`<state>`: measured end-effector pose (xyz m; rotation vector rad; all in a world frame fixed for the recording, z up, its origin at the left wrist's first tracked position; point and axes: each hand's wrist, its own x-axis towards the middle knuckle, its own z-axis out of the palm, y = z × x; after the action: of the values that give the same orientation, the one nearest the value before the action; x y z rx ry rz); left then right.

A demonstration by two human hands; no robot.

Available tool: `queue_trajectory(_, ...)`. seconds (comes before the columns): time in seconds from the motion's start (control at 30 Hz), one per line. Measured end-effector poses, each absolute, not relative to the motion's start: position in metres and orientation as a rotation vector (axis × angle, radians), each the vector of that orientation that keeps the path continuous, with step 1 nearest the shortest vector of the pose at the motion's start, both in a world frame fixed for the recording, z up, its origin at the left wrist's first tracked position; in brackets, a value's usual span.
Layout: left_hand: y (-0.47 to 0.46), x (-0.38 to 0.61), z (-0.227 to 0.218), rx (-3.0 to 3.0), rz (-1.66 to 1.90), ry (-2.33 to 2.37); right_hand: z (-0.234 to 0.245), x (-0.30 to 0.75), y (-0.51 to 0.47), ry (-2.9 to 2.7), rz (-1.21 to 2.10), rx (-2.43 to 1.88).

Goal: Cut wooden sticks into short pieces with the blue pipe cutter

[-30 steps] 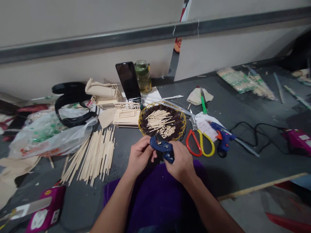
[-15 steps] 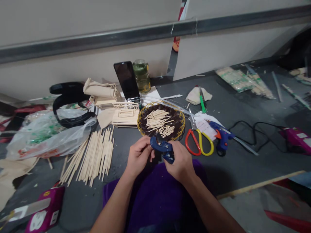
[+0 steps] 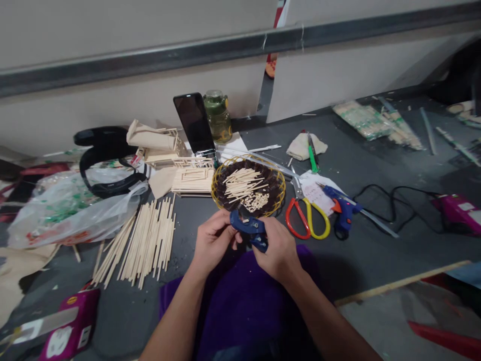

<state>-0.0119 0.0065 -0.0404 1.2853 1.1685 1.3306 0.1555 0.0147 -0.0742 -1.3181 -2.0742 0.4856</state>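
My right hand is wrapped around a dark blue hand-held cutter with a curved jaw and metal screws. Beside that jaw, my left hand is closed, thumb and fingers pinched together. Whatever sits in that pinch is too small or hidden to make out. Just beyond both hands lies a dark woven basket with a yellow rim. It holds thin cut wooden sticks and a heap of short cut pieces. Longer wooden sticks are spread on the table to the left.
Red-and-yellow-handled scissors and a blue glue gun with a black cord lie to the right. A propped phone, a green bottle and small stick-built models stand behind. A plastic bag lies left.
The view has shifted very slightly. Both hands keep nearly the same pose around the cutter, and nothing on the table has visibly moved.
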Motion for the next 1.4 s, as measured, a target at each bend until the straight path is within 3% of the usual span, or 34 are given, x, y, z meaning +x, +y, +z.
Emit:
queue_trajectory(0.67,0.004,-0.011,-0.028,1.6,1.348,1.27,-0.069,0.157,0.013,-2.095,0.513,-1.272)
queue_trajectory(1.0,0.008,-0.009,-0.029,1.479,1.338,1.332,-0.07,0.159,0.022,-2.245,0.689,-1.395)
queue_trajectory(1.4,0.011,-0.008,-0.04,1.361,1.418,1.328,-0.07,0.153,0.02,-2.276,0.489,-1.577)
